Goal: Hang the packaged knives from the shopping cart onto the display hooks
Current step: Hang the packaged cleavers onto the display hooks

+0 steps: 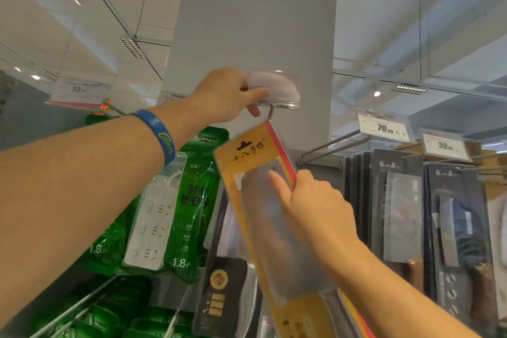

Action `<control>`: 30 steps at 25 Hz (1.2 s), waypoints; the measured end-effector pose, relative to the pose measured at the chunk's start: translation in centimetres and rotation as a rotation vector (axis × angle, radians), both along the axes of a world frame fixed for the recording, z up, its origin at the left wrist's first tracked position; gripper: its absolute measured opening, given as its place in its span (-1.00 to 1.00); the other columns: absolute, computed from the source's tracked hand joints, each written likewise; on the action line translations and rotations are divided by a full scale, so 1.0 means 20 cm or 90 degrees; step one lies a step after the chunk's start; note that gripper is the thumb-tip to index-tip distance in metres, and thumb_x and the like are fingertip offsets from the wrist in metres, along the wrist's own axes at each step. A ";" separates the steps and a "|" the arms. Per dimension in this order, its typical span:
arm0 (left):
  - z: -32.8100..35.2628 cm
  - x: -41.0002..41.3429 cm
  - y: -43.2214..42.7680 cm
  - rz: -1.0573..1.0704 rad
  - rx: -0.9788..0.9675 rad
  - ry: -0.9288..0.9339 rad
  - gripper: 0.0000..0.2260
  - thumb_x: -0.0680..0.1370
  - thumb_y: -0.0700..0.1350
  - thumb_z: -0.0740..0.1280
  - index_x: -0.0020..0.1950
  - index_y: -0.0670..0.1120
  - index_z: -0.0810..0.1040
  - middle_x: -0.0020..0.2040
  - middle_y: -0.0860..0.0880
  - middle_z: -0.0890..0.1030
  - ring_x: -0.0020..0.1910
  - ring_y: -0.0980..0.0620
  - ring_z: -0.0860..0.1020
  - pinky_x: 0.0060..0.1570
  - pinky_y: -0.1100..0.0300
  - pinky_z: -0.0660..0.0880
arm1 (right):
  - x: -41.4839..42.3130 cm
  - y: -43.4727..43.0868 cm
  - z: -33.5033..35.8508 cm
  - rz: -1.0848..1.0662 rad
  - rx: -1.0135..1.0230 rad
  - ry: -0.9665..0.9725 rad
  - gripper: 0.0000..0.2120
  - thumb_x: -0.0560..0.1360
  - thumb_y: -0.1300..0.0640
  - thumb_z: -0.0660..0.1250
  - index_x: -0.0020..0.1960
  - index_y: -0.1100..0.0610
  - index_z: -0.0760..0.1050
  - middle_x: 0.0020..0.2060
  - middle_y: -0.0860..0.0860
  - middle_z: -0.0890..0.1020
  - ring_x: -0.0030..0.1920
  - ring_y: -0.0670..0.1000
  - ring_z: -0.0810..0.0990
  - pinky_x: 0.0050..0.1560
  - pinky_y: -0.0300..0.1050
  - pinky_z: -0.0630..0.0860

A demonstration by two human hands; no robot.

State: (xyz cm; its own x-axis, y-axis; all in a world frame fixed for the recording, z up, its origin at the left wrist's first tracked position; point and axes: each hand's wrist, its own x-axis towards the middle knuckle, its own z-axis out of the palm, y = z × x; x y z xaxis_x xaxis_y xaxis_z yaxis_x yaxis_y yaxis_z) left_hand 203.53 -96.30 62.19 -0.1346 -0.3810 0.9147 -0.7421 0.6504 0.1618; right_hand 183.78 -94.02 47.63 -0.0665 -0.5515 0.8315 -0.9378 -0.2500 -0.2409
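Overhead, right grip (315, 200) clasps the packaged knife (262, 225) mid-edge; left grip (225, 93) pinches the label holder (284, 85).

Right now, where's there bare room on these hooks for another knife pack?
The bare hook under the 79.00 price tag, between the yellow knife pack and the dark knife packs, looks free. Crowded: those dark packs to its right, and green power strip packs left.

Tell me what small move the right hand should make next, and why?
Probably the right hand should raise the yellow knife package slightly and thread its top onto the hook. The left hand pinches the clear label holder up, freeing the hook's end, and the tilted package's top corner sits just below it. The hang hole itself is not visible.
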 end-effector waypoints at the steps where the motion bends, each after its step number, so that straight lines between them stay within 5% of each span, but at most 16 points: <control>1: 0.00 0.00 0.00 0.003 0.002 -0.005 -0.78 0.61 0.21 0.29 -0.14 0.15 0.59 -0.36 0.25 0.65 -0.36 0.24 0.50 -0.30 0.25 0.33 | 0.01 -0.01 0.00 0.008 -0.004 0.001 -0.37 0.53 -0.51 -0.12 -0.08 0.02 0.38 -0.29 -0.09 0.48 -0.35 -0.06 0.41 -0.41 -0.10 0.26; 8: -0.01 0.01 0.01 0.019 -0.002 -0.004 -0.77 0.61 0.18 0.32 -0.04 0.08 0.68 -0.26 0.20 0.70 -0.22 0.33 0.52 -0.23 0.37 0.33 | 0.02 -0.06 -0.07 0.271 0.021 -0.203 -0.28 0.53 -0.49 -0.04 -0.15 0.07 0.59 -0.21 -0.02 0.67 -0.13 0.06 0.63 -0.02 0.10 0.55; 14: 0.03 0.01 0.03 0.037 0.026 -0.040 -0.77 0.61 0.20 0.31 0.01 0.09 0.65 -0.33 0.24 0.68 -0.32 0.34 0.53 -0.29 0.30 0.32 | -0.04 -0.06 -0.06 0.218 0.022 -0.208 -0.25 0.54 -0.47 -0.11 -0.23 0.09 0.56 -0.27 0.00 0.62 -0.20 0.04 0.57 -0.19 0.01 0.45; 18: 0.04 0.01 0.04 0.026 0.047 -0.034 -0.75 0.61 0.19 0.32 -0.08 0.06 0.67 -0.23 0.15 0.72 -0.18 0.21 0.61 -0.14 0.24 0.47 | 0.00 -0.09 0.00 0.127 0.041 -0.146 -0.29 0.56 -0.47 -0.14 -0.15 0.06 0.50 -0.28 -0.05 0.50 -0.19 0.11 0.47 -0.27 0.02 0.33; 22: 0.03 0.01 0.03 0.014 0.039 -0.044 -0.74 0.61 0.19 0.30 -0.14 0.10 0.65 -0.32 0.33 0.66 -0.29 0.39 0.56 -0.23 0.28 0.34 | -0.04 -0.14 0.03 0.041 0.005 -0.113 -0.34 0.57 -0.47 -0.07 0.00 0.06 0.51 -0.23 -0.03 0.52 -0.21 0.09 0.51 -0.26 -0.02 0.37; 25: 0.03 0.01 0.02 -0.002 0.036 -0.027 -0.75 0.61 0.19 0.30 -0.08 0.08 0.67 -0.30 0.31 0.67 -0.26 0.32 0.58 -0.17 0.27 0.39 | -0.01 -0.21 0.00 0.059 0.044 -0.122 -0.32 0.57 -0.47 -0.12 -0.02 0.05 0.51 -0.28 -0.06 0.48 -0.32 -0.04 0.43 -0.39 -0.13 0.24; 30: -0.01 0.01 0.01 -0.016 0.008 -0.026 -0.74 0.62 0.18 0.30 -0.12 0.10 0.67 -0.26 0.23 0.71 -0.22 0.23 0.61 -0.18 0.31 0.38 | 0.12 -0.41 -0.05 0.096 0.117 -0.206 -0.27 0.58 -0.45 -0.17 0.05 0.11 0.51 -0.07 0.07 0.60 -0.16 0.07 0.55 -0.23 -0.03 0.40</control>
State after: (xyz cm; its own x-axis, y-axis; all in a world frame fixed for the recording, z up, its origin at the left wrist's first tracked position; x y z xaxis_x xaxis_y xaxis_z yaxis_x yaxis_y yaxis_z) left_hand 203.72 -96.10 62.01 -0.1817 -0.3893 0.9030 -0.7323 0.6664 0.1400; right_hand 186.16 -102.27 46.56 -0.2160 -0.7131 0.6670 -0.7617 -0.3043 -0.5720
